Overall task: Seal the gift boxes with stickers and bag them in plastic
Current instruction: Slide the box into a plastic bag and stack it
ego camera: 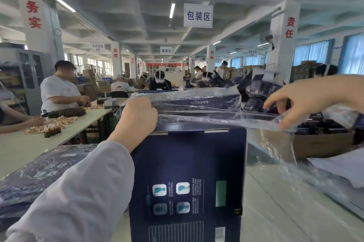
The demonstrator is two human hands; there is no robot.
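Note:
A dark blue gift box [187, 165] stands upright in front of me, its printed face toward the camera. My left hand [137, 115] grips the box's top left corner, fingers curled over the edge together with the mouth of a clear plastic bag [226, 117]. My right hand [293, 104] pinches the bag's opposite edge at the right and holds it stretched out above the box. The loose plastic hangs down on the box's right side.
Bagged blue boxes [39, 174] lie at my lower left and others [197, 98] stand stacked behind. A cardboard carton [323, 143] of dark items sits at right, beside white sheets [338, 169]. Workers [59, 88] sit at a long table [23, 149] at left with small bottles.

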